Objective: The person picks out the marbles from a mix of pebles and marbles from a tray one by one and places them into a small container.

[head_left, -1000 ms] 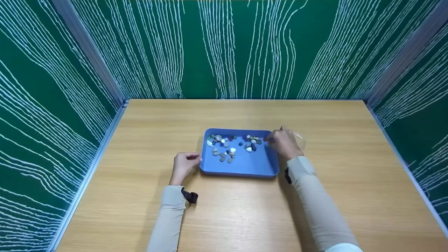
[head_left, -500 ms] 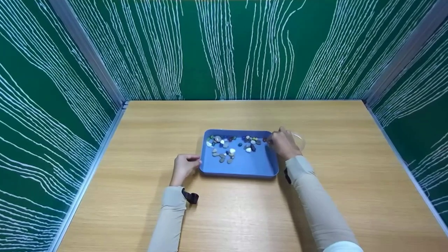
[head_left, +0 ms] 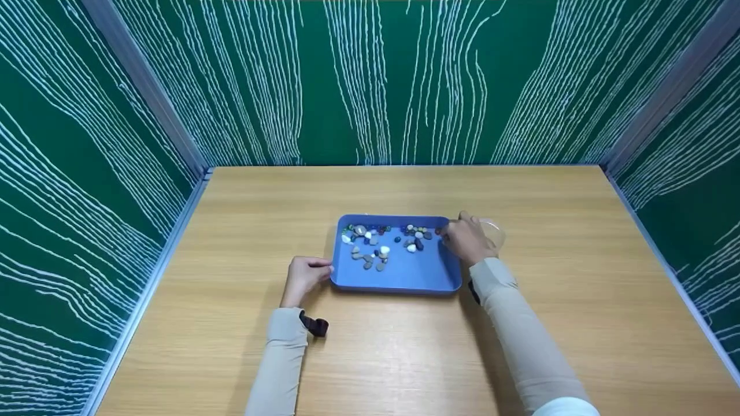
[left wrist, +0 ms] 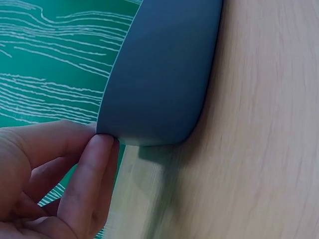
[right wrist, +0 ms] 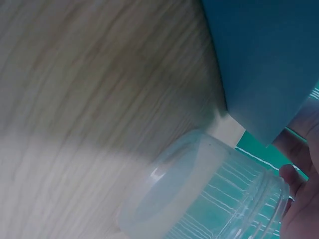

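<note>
A shallow blue tray lies on the table, holding several pebbles and small coloured glass marbles. At its near left corner my left hand pinches the rim between thumb and fingers; the left wrist view shows the fingertips at the tray's edge. My right hand reaches over the right rim, its fingertips inside near the far right corner, beside a small reddish-brown piece. Whether those fingertips hold anything is hidden. A clear plastic jar stands just outside the tray, close by the right hand.
The light wooden table extends around the tray on all sides. Green panels with white wavy lines enclose it at the back, left and right, with metal edging along the sides.
</note>
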A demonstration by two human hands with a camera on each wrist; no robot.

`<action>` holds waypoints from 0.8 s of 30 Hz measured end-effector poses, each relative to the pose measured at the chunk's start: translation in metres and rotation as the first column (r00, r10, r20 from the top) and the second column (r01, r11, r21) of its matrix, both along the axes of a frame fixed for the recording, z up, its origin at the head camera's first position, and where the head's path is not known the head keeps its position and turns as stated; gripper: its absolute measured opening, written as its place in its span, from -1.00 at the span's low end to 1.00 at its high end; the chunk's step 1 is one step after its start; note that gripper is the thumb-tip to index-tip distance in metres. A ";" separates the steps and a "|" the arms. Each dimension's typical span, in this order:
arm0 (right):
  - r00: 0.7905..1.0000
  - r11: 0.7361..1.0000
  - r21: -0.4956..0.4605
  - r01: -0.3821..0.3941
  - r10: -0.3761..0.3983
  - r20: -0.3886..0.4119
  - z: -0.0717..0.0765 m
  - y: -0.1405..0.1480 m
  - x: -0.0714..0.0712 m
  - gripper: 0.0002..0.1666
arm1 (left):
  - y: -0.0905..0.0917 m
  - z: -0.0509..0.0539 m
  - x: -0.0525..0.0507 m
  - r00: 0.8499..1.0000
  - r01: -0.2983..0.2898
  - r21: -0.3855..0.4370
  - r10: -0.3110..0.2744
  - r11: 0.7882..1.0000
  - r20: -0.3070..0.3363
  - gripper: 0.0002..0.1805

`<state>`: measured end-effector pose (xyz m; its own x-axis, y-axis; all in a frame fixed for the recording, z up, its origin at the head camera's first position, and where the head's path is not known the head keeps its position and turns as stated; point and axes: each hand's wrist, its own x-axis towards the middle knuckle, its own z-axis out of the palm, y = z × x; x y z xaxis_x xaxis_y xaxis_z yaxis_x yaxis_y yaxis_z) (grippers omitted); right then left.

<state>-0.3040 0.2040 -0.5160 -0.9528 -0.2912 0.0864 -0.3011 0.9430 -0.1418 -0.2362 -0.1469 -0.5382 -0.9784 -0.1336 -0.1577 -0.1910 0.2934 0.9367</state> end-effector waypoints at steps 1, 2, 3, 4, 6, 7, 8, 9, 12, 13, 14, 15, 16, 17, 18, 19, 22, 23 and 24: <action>1.000 1.000 -0.001 -0.009 0.009 -0.011 -0.001 0.000 0.000 -0.84 | 0.000 0.000 0.000 1.000 -0.001 0.023 0.001 1.000 0.000 -0.80; 1.000 1.000 -0.004 -0.021 0.021 -0.022 -0.002 0.000 0.000 -0.84 | 0.000 0.000 0.000 1.000 -0.003 0.039 0.003 0.999 0.001 -0.80; 0.999 0.999 -0.009 -0.033 0.033 -0.033 -0.003 0.001 -0.001 -0.85 | 0.000 -0.001 0.000 1.000 -0.004 0.051 0.004 0.999 0.003 -0.80; 0.999 0.999 -0.014 -0.037 0.036 -0.039 -0.003 0.001 -0.001 -0.85 | 0.000 0.000 0.000 1.000 -0.007 0.054 0.006 0.999 0.008 -0.80; 0.997 0.999 -0.024 -0.048 0.047 -0.055 -0.005 0.001 -0.001 -0.86 | 0.000 0.000 0.000 1.000 -0.006 0.048 0.006 0.999 0.009 -0.80; 0.996 0.998 -0.031 -0.056 0.054 -0.064 -0.006 0.001 -0.001 -0.87 | 0.000 0.000 0.000 1.000 -0.007 0.045 0.007 0.999 0.011 -0.80; 0.995 0.997 -0.036 -0.065 0.062 -0.077 -0.006 0.001 -0.001 -0.88 | 0.001 0.001 0.000 1.000 -0.010 0.042 0.010 0.999 0.016 -0.80; 0.994 0.997 -0.039 -0.070 0.067 -0.089 -0.007 0.001 -0.001 -0.89 | 0.001 0.001 0.000 1.000 -0.013 0.042 0.012 0.999 0.020 -0.80; 0.991 0.996 -0.036 -0.080 0.075 -0.113 -0.009 0.001 0.000 -0.91 | 0.002 0.001 0.000 1.000 -0.019 0.049 0.018 0.999 0.022 -0.81; 0.990 0.996 -0.035 -0.081 0.076 -0.118 -0.009 0.001 0.000 -0.91 | 0.003 0.002 0.001 0.999 -0.024 0.054 0.022 0.998 0.026 -0.81; 0.989 0.996 -0.031 -0.082 0.078 -0.122 -0.010 0.001 0.000 -0.91 | 0.003 0.002 0.001 0.999 -0.027 0.055 0.025 0.998 0.027 -0.81; 0.990 0.996 -0.029 -0.081 0.077 -0.121 -0.010 0.000 0.000 -0.92 | 0.003 0.002 0.001 0.999 -0.028 0.055 0.027 0.998 0.025 -0.82; 0.989 0.996 -0.028 -0.081 0.077 -0.123 -0.011 0.000 0.000 -0.92 | 0.003 0.002 0.001 0.999 -0.029 0.052 0.027 0.998 0.023 -0.82; 0.990 0.996 -0.028 -0.081 0.077 -0.122 -0.011 0.001 0.000 -0.93 | 0.004 0.002 0.001 0.999 -0.030 0.047 0.029 0.998 0.023 -0.82; 0.989 0.996 -0.025 -0.081 0.077 -0.125 -0.011 0.001 0.001 -0.94 | 0.004 0.003 0.001 0.999 -0.032 0.043 0.031 0.999 0.025 -0.82; 0.989 0.996 -0.025 -0.081 0.078 -0.125 -0.011 0.000 0.001 -0.94 | 0.004 0.003 0.001 0.999 -0.032 0.035 0.031 0.999 0.026 -0.83; 0.988 0.996 -0.018 -0.083 0.080 -0.131 -0.012 0.001 0.002 -0.95 | 0.003 0.004 0.001 1.000 -0.022 0.017 0.021 1.000 0.022 -0.83; 0.988 0.996 -0.016 -0.083 0.080 -0.131 -0.012 0.001 0.002 -0.95 | 0.003 0.004 0.000 1.000 -0.020 0.016 0.020 1.000 0.024 -0.83; 0.988 0.996 -0.014 -0.083 0.081 -0.133 -0.012 0.001 0.002 -0.95 | 0.004 0.004 0.000 1.000 -0.017 0.013 0.017 1.000 0.022 -0.83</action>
